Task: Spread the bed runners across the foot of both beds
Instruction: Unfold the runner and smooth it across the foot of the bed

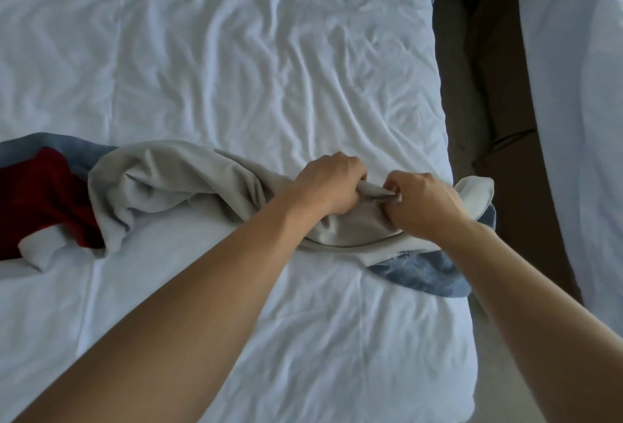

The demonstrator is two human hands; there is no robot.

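Observation:
A bed runner (175,180) lies bunched across the near part of a white bed (256,62). Its pale grey underside faces up, its blue face shows at the right end (421,274) and at the far left, and a dark red section (43,196) lies at the left. My left hand (332,186) grips a gathered fold of the grey cloth. My right hand (424,203) pinches the same fold just to the right, near the bed's right edge. The two hands almost touch.
A second white bed (580,102) stands at the right. A dark, narrow gap of floor (485,95) separates the two beds. The sheet on the first bed is wrinkled all over.

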